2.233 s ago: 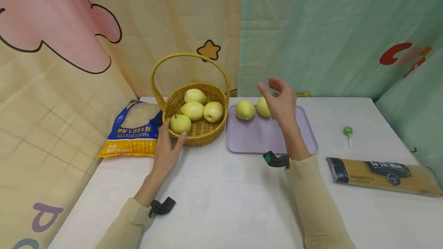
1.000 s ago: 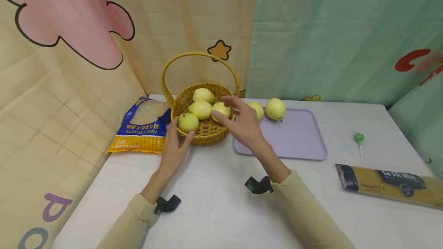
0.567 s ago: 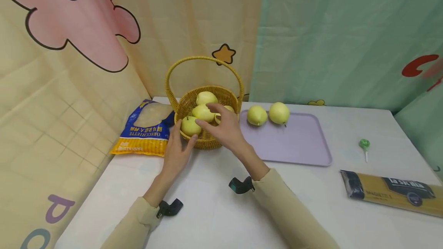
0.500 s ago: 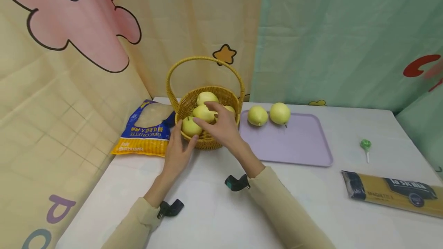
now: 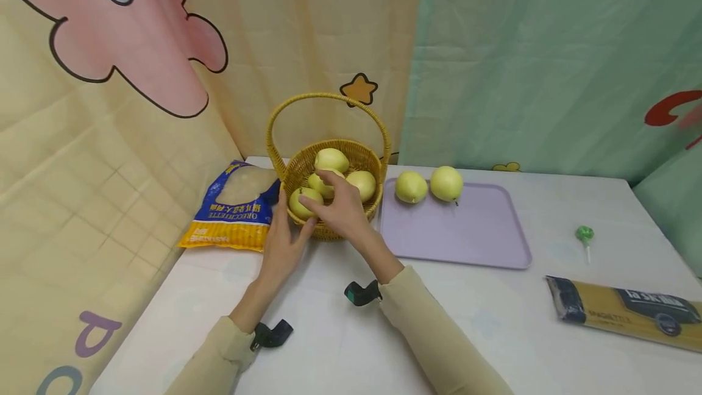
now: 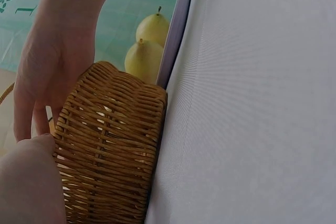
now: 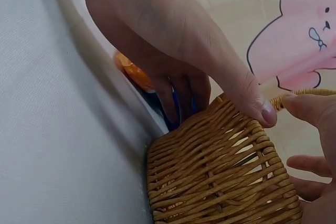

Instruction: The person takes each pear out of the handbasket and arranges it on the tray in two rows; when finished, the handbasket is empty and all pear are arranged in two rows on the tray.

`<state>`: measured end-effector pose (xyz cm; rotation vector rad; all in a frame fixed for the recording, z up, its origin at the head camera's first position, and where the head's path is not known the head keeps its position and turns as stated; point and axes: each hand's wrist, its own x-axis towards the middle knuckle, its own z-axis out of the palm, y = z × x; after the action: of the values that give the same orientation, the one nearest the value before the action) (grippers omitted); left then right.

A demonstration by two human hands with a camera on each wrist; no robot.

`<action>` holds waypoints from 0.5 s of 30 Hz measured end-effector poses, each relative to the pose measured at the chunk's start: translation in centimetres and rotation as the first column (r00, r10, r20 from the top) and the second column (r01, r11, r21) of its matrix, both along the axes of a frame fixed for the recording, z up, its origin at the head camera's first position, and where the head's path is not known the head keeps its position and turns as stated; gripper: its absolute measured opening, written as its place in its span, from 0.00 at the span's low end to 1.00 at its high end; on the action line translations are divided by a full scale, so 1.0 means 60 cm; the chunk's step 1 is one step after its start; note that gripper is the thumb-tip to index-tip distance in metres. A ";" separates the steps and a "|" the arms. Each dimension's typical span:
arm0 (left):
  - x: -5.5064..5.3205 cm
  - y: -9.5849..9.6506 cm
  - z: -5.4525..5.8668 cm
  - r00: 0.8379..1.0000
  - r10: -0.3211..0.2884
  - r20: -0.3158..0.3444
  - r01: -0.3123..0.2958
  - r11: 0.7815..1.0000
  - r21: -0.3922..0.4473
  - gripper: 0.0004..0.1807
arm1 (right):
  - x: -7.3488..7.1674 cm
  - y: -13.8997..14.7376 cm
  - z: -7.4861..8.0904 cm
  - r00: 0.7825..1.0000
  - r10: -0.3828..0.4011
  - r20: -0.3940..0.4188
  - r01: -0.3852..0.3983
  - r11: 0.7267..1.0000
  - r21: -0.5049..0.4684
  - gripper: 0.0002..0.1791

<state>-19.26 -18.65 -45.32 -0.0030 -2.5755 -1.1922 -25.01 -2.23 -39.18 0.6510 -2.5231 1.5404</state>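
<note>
A woven basket (image 5: 328, 234) with a tall hoop handle stands left of centre in the head view, several yellow-green pears inside. My left hand (image 5: 278, 252) holds its front left rim; in the right wrist view the thumb (image 7: 260, 109) lies on the rim, the other fingers against the outer side. Over the basket's front reaches my right hand (image 5: 347, 209), thumb and fingers spread around the front pear (image 5: 300, 205). In the left wrist view the right hand (image 6: 58, 61) hangs above the rim; whether it touches the pear is hidden.
Right of the basket lies a lilac tray (image 5: 455, 233) with two pears (image 5: 411, 187) at its back left. A bag of orecchiette (image 5: 233, 209) leans beside the basket's left. Farther right are a green lollipop (image 5: 584, 234) and a spaghetti pack (image 5: 631, 313). Curtains enclose the table.
My right hand has come from above the tray leftward into the basket, down to the front pear. The left hand keeps its place at the rim. The view has shifted slightly.
</note>
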 end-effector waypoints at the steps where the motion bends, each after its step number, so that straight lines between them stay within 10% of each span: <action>1: 0.000 0.000 -0.001 1.000 -0.003 -0.004 0.003 1.000 0.003 0.52 | -0.001 0.000 -0.003 1.000 -0.004 -0.007 0.004 1.000 0.008 0.40; 15: 0.001 0.001 0.004 1.000 -0.003 0.014 0.003 1.000 0.006 0.53 | -0.009 0.006 -0.006 1.000 -0.014 0.018 0.013 0.999 0.037 0.37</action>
<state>-19.17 -18.60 -45.08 0.0030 -2.5850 -1.2047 -25.58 -1.88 -39.52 0.6261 -2.5690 1.5056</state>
